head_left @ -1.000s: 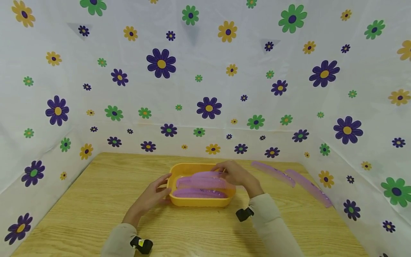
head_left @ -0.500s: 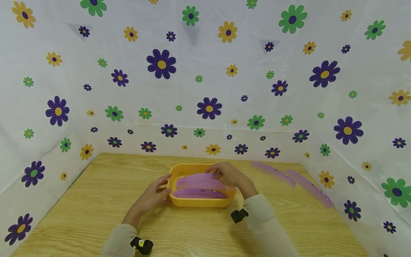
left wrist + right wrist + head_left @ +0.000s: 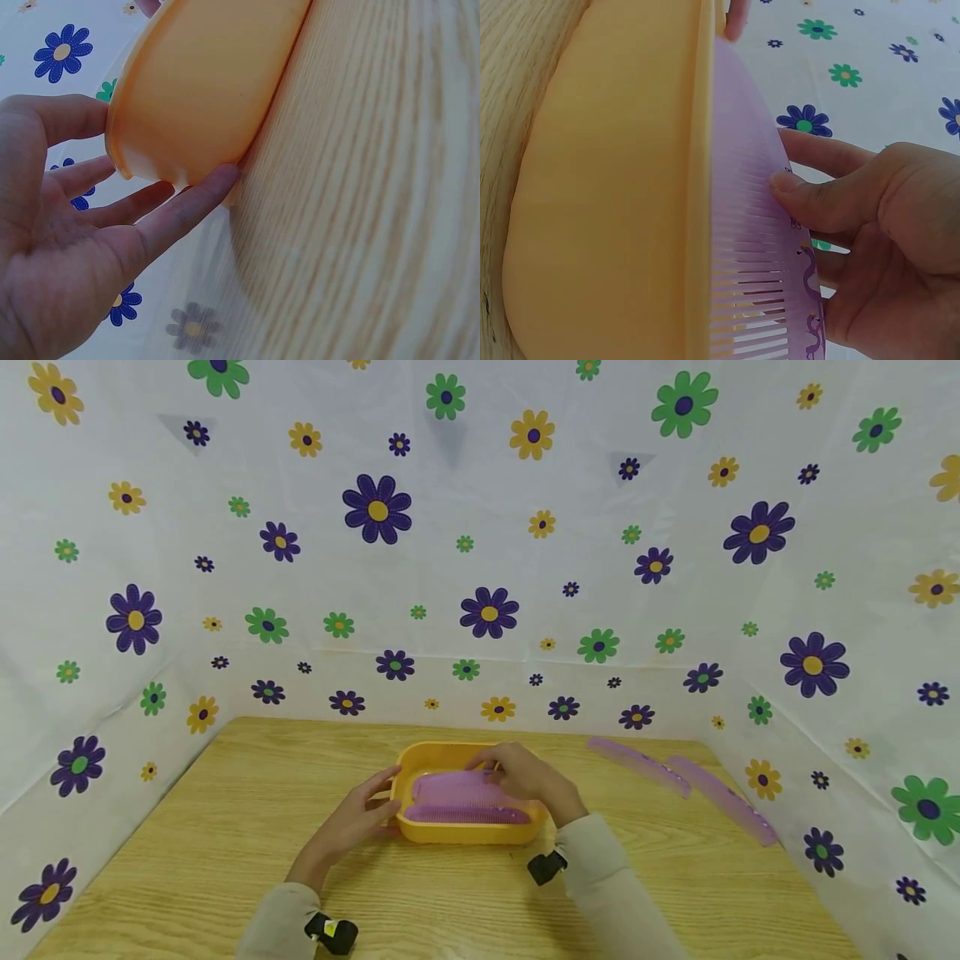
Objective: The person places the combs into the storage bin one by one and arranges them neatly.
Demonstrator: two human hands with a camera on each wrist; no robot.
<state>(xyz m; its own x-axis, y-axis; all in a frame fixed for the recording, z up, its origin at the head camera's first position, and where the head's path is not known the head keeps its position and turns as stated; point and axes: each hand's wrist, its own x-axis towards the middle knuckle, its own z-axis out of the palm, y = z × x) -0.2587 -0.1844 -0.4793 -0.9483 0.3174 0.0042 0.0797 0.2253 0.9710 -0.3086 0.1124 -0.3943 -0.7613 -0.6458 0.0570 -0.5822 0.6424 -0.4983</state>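
Note:
A yellow plastic basin (image 3: pixel 468 835) stands on the table with purple combs in it. My left hand (image 3: pixel 348 817) holds the basin's left end, fingers spread from rim to base in the left wrist view. My right hand (image 3: pixel 521 774) pinches a purple comb (image 3: pixel 453 787) between thumb and fingers near its right end. That comb (image 3: pixel 746 142) is translucent, stands on edge with its teeth down, and bears a flamingo print; its lower part is hidden behind the rim. Another purple comb (image 3: pixel 457 815) lies along the basin's front side, partly overlapped by the held one.
To the right lie two more purple combs, one farther back (image 3: pixel 637 766) and one beside the right wall (image 3: pixel 723 799). A flower-printed white sheet (image 3: pixel 480 560) encloses the wooden table (image 3: pixel 300 760) at the back and sides.
My right hand has moved left and toward the front of the basin with the comb, which now overlaps the front comb. The left hand has stayed in place.

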